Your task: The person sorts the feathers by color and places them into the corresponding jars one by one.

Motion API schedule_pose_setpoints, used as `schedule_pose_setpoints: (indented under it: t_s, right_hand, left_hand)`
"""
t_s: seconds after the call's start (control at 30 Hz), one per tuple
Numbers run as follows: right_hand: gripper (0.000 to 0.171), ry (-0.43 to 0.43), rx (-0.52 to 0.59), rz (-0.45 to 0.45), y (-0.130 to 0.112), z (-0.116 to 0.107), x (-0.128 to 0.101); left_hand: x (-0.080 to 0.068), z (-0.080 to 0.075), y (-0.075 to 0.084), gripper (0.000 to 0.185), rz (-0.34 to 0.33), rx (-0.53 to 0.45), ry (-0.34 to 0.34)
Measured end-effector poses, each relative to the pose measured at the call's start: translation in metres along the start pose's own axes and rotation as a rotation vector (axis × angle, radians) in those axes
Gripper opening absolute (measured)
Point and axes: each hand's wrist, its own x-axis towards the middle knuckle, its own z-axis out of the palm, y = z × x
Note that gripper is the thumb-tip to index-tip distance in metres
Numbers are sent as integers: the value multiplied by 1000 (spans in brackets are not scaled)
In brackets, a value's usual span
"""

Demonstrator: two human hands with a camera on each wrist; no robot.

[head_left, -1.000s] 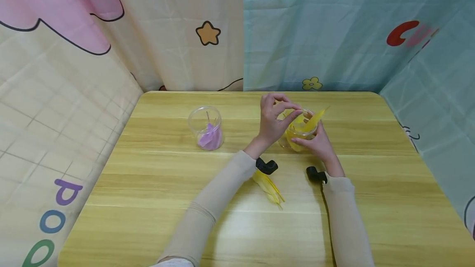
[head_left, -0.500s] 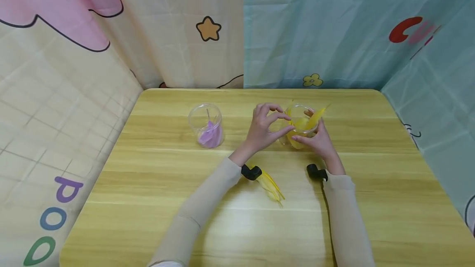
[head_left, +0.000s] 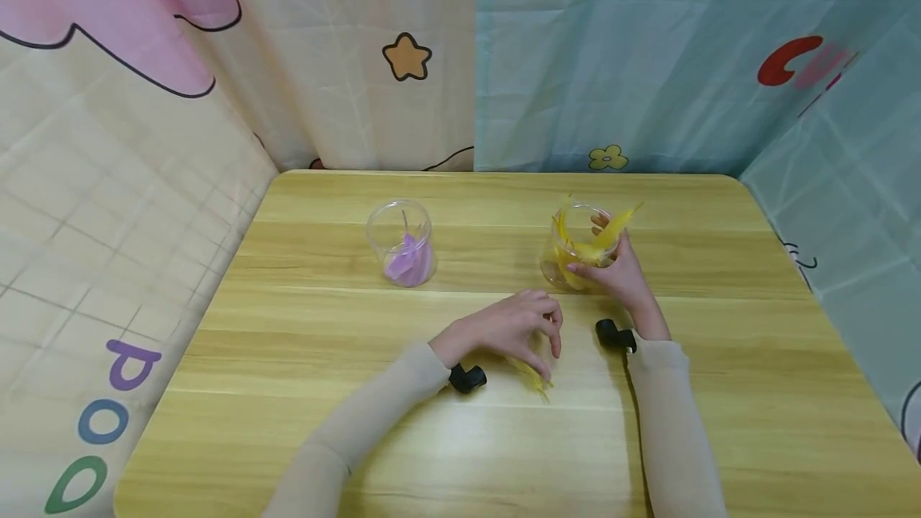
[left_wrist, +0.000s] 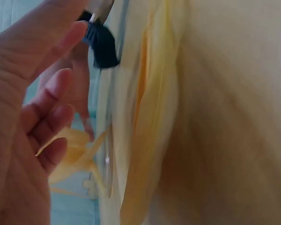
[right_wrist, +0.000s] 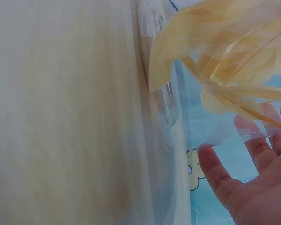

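Observation:
My right hand point(head_left: 624, 282) grips a clear plastic cup point(head_left: 550, 268) by its right side, thumb in front and fingers behind. Yellow feathers point(head_left: 610, 232) stand in that cup, some poking above the rim. In the right wrist view the right-hand fingers point(right_wrist: 215, 169) lie against the clear wall. My left hand point(head_left: 512, 328) hovers over loose yellow feathers point(head_left: 536, 382) on the table, thumb and fingers apart and bent downward. The left wrist view has a pale yellow feather point(left_wrist: 154, 103) lying beside the left-hand fingers point(left_wrist: 54, 98), with a gap between them.
A second clear cup point(head_left: 376, 240) with purple feathers point(head_left: 410, 264) stands at the back left of the wooden table point(head_left: 288, 358). Printed curtains point(head_left: 432, 118) hang behind the table's far edge. Each wrist wears a black camera point(head_left: 469, 379).
My left hand has left the right-hand cup's rim and come down toward the front, over the loose yellow feathers. Yellow feathers now stand at the cup's left side. The right hand keeps its place.

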Motion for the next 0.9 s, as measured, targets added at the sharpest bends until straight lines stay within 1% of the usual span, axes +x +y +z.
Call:
schedule_pose_setpoints:
  t_s: [0.07,0.13,0.23,0.33,0.5,0.63,0.8,0.87,0.9]
  right_hand:
    - [93,2,-2,-1,0,0,0]
    - [93,2,-2,1,0,0,0]
    - [93,-3,6,14,0,-1,0]
    - [94,-7,17,19,3,-2,2]
    - [97,-2,20,23,19,-3,7]
    - [97,11,12,7,31,-4,11]
    - [96,-6,25,3,9,-1,4]
    - [97,-12,28,7,6,-2,3]
    - [98,-10,26,5,11,-2,4]
  left_hand:
    - [0,5,4,38,6,-11,-82]
    - [0,8,7,39,15,-11,-139]
    - [-1,13,10,38,30,-16,-190]
    - [-3,16,11,33,37,-23,-216]
    - [-5,20,12,25,33,-41,-229]
    - [-6,21,12,20,26,-55,-212]
    - [-7,23,10,18,15,-71,-185]
    - [-6,22,9,17,5,-86,-163]
    - [-6,21,9,17,0,-97,-145]
